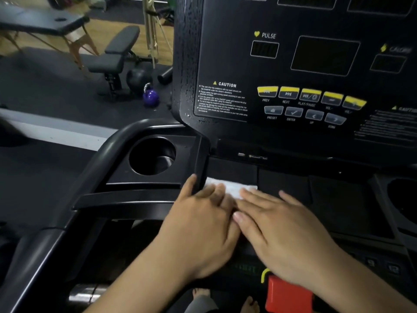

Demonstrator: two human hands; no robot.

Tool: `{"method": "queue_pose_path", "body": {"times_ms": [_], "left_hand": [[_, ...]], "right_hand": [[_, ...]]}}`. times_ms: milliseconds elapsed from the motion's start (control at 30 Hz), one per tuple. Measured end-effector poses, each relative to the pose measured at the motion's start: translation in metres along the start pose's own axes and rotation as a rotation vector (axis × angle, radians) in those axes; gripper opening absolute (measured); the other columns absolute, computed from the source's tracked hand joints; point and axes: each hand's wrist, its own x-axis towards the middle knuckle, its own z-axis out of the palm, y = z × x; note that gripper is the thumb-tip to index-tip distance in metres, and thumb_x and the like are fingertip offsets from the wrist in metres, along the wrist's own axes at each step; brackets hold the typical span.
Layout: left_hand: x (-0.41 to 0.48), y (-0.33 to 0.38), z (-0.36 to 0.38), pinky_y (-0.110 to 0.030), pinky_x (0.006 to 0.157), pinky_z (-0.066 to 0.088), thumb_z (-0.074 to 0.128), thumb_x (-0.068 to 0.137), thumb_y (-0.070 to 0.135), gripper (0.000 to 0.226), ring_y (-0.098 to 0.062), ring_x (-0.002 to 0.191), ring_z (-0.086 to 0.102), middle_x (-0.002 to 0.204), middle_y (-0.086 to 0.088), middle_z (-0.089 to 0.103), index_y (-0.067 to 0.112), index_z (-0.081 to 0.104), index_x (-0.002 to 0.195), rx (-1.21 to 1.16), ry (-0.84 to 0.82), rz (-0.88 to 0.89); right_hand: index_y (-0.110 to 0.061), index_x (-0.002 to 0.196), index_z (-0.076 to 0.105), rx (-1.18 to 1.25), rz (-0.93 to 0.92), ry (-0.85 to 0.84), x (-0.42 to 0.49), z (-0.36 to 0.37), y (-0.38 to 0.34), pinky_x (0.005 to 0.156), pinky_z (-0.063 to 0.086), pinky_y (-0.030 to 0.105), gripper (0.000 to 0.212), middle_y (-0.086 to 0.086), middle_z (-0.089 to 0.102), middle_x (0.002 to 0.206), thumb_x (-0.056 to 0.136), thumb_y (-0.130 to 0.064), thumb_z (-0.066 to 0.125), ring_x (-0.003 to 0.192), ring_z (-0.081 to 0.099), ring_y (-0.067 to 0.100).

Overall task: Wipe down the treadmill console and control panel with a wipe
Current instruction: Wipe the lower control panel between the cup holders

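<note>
The black treadmill console fills the upper right, with dark displays, a PULSE label and rows of yellow and grey buttons. Below it lies the flat black control panel. A white wipe lies flat on the panel's left part, next to the cup holder. My left hand and my right hand both press flat on the wipe, fingers spread, side by side and touching. Most of the wipe is hidden under the fingers.
A round cup holder sits left of the hands, inside a curved black handrail. A red safety stop sits at the panel's near edge. On the gym floor at left are a purple kettlebell, a bench and a massage table.
</note>
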Motion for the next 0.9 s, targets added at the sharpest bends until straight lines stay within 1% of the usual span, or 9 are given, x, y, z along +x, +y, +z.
{"method": "queue_pose_path", "body": {"times_ms": [133,233,333,400,500,567,667,733,900], "left_hand": [[0.04,0.001,0.007,-0.057,0.119,-0.007,-0.018,0.079,0.044,0.088,-0.019,0.151,0.01,0.164,-0.007,0.016,0.015,0.012,0.157,0.064,-0.047,-0.082],[0.024,0.002,0.003,-0.058,0.119,-0.001,-0.008,0.087,0.044,0.082,-0.021,0.146,0.03,0.156,-0.01,0.037,0.014,0.032,0.152,0.073,-0.029,-0.022],[-0.006,0.003,0.002,-0.057,0.116,0.013,0.023,0.095,0.041,0.058,-0.021,0.12,0.061,0.122,-0.008,0.069,0.015,0.066,0.125,0.018,0.086,0.044],[0.003,-0.005,-0.004,-0.06,0.118,0.004,0.013,0.092,0.043,0.066,-0.019,0.126,0.056,0.127,-0.006,0.066,0.019,0.06,0.131,0.064,0.01,-0.01],[0.029,-0.016,-0.007,-0.059,0.116,-0.013,-0.016,0.08,0.043,0.09,-0.017,0.15,0.019,0.158,-0.006,0.034,0.015,0.028,0.154,0.183,-0.012,-0.086],[0.025,-0.02,-0.011,-0.058,0.118,-0.004,-0.004,0.088,0.043,0.082,-0.021,0.146,0.031,0.149,-0.01,0.047,0.011,0.043,0.146,0.119,-0.018,-0.055],[-0.006,-0.022,0.003,-0.057,0.113,0.017,0.026,0.095,0.04,0.061,-0.027,0.129,0.054,0.122,-0.016,0.068,0.004,0.068,0.121,0.061,0.094,0.061],[-0.008,-0.027,0.013,-0.057,0.112,0.021,0.029,0.095,0.039,0.06,-0.027,0.129,0.055,0.125,-0.016,0.066,0.003,0.068,0.122,0.07,0.095,0.073],[0.036,-0.04,0.011,-0.062,0.115,0.021,0.019,0.096,0.04,0.066,-0.027,0.138,0.044,0.139,-0.016,0.057,0.003,0.055,0.137,0.034,0.077,0.008]], "right_hand": [[-0.032,0.152,0.029,0.015,0.063,0.09,0.033,-0.004,0.014,0.121,0.01,0.039,0.072,-0.013,0.02,0.161,0.091,-0.057,0.0,0.147,0.01,0.001],[-0.03,0.15,0.034,0.02,0.008,0.079,0.021,-0.001,0.008,0.121,0.009,0.033,0.081,-0.012,0.025,0.16,0.087,-0.061,-0.007,0.147,0.011,0.001],[-0.036,0.149,0.035,0.114,-0.01,-0.002,-0.003,0.001,-0.001,0.12,0.003,0.025,0.086,-0.02,0.021,0.159,0.083,-0.071,-0.009,0.145,0.006,-0.005],[-0.036,0.147,0.037,0.127,-0.021,0.021,0.01,0.0,-0.001,0.121,0.004,0.03,0.079,-0.02,0.02,0.159,0.087,-0.068,-0.003,0.146,0.006,-0.005],[-0.031,0.152,0.028,0.076,0.021,0.086,0.045,0.002,-0.001,0.122,0.006,0.038,0.063,-0.013,0.016,0.162,0.098,-0.055,0.008,0.148,0.003,0.001],[-0.03,0.152,0.029,0.05,0.023,0.102,0.045,0.003,-0.004,0.121,0.007,0.037,0.069,-0.011,0.017,0.163,0.095,-0.059,0.004,0.148,0.005,0.002],[-0.036,0.152,0.025,0.11,-0.003,-0.015,0.01,0.005,-0.016,0.121,0.002,0.032,0.085,-0.02,0.011,0.161,0.083,-0.069,-0.012,0.146,-0.001,-0.004],[-0.038,0.152,0.023,0.103,0.019,-0.037,0.007,0.005,-0.018,0.121,0.0,0.031,0.086,-0.022,0.009,0.16,0.081,-0.071,-0.014,0.146,-0.003,-0.005],[-0.032,0.151,0.03,0.085,0.075,0.127,0.053,0.003,-0.011,0.122,0.008,0.038,0.086,-0.016,0.018,0.161,0.081,-0.063,-0.01,0.147,0.003,-0.003]]}}
